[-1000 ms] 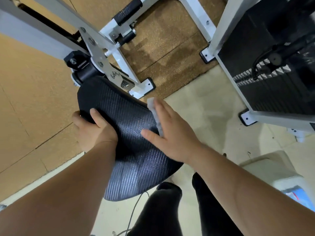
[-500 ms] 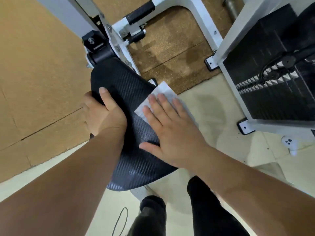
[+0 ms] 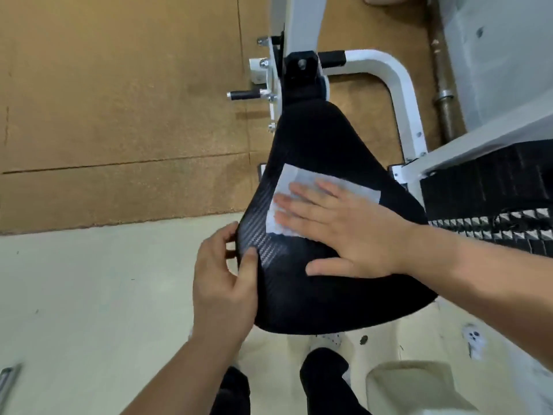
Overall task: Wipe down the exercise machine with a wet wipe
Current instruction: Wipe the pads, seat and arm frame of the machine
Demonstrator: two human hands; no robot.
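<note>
Both hands are laid on the black, woven-textured padded seat (image 3: pixel 314 139) of a white-framed exercise machine (image 3: pixel 399 85), viewed from above. The left hand (image 3: pixel 224 283) is clamped on the seat's left edge, with the thumb set on top and the fingers curled under the rim; the pad is judged to be steadied this way. The right hand (image 3: pixel 347 232) is spread flat, fingers straight and pointed leftward across the pad. A white rectangular wet wipe (image 3: pixel 305 178) is pressed beneath those fingers, held by pressure alone and not pinched, with its far and right margins left showing.

The seat's long axis is directed away from the person. Its broad end is nearest the body, and it is narrowed toward a black pivot bracket (image 3: pixel 300 65) at the far end. The wipe is found about midway along that axis, toward the left side. Since the right hand is already on the wipe, the next stroke is expected to be made by it along the axis, outward to the bracket or back to the broad end.

A black weight stack (image 3: pixel 484 181) is seen at the right, and a brown cork mat (image 3: pixel 119 100) under the machine.
</note>
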